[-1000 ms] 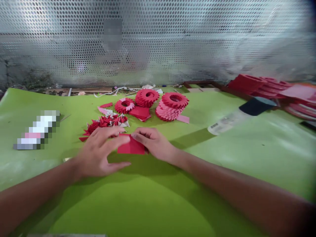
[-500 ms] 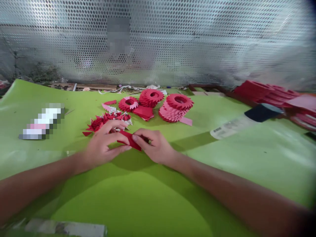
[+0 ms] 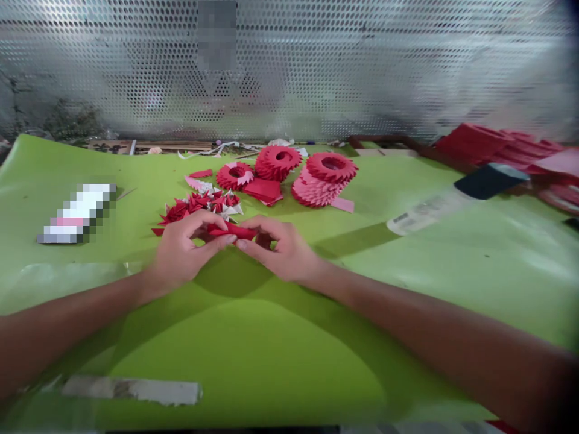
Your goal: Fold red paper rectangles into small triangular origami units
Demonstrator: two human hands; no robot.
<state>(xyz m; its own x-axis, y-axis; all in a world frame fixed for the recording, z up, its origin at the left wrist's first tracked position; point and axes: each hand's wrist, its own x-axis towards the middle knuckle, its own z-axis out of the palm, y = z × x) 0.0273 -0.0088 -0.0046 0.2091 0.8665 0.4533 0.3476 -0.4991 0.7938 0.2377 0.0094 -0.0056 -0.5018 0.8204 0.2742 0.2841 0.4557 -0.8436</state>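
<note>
A strip of red paper [image 3: 236, 230] is stretched between my hands, just above the green tabletop. My left hand [image 3: 185, 248] pinches its left end between thumb and fingers. On the other end, my right hand [image 3: 283, 247] is closed in a similar pinch. The fingers cover part of the paper's folds. Right behind my left hand lies a pile of folded red and white paper pieces [image 3: 194, 205]. Farther back sit a red and pink paper ring [image 3: 235, 175], a stacked red ring [image 3: 277, 161] and a taller red-topped pink stack [image 3: 323, 179].
Flat red paper pieces [image 3: 263, 190] and a pink slip [image 3: 342, 205] lie near the rings. A clear bottle with a dark cap [image 3: 491, 180] is at the right, before more red paper [image 3: 479, 144]. A blurred-out object [image 3: 79, 214] lies left. A perforated silvery sheet [image 3: 289, 72] hangs behind.
My left hand has taken hold of the red paper's left end. The paper has turned from slanted to nearly level. The whole view has shifted slightly.
</note>
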